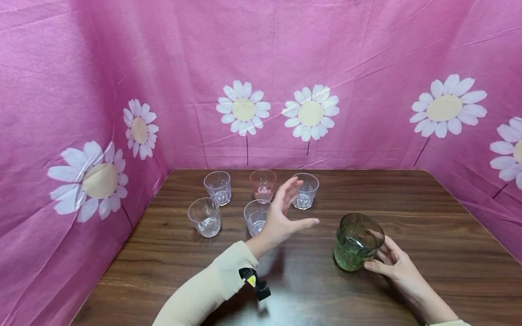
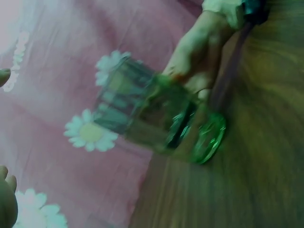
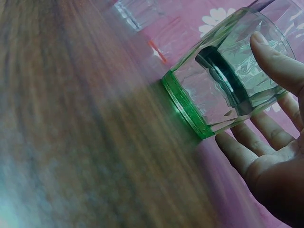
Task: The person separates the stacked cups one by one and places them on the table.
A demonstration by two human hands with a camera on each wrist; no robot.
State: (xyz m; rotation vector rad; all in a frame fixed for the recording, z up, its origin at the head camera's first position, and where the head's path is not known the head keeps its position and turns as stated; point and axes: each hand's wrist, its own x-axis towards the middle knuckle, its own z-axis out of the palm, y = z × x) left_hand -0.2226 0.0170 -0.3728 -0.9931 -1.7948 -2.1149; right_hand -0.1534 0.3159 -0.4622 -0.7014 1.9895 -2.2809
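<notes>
My right hand (image 1: 401, 271) grips a green clear cup (image 1: 351, 258) from its right side, thumb in front and fingers curled behind. A darker, greyish cup (image 2: 124, 97) appears nested inside it, its rim standing above the green one. Whether the green base touches the table cannot be told. My left hand (image 1: 281, 217) is raised to the left of these cups, thumb and fingers spread apart, holding nothing. Behind that hand are a colourless cup (image 1: 253, 218), partly hidden by it, and another colourless cup (image 1: 307, 192) at the back. The right wrist view shows the green cup's base (image 3: 187, 107) closely.
A pink-tinted cup (image 1: 262, 183) stands upright at the back of the brown wooden table (image 1: 428, 213). Two more colourless cups, one at the back left (image 1: 217, 185) and one nearer (image 1: 205, 222), stand left of it. A pink flowered cloth (image 1: 277, 54) surrounds the table.
</notes>
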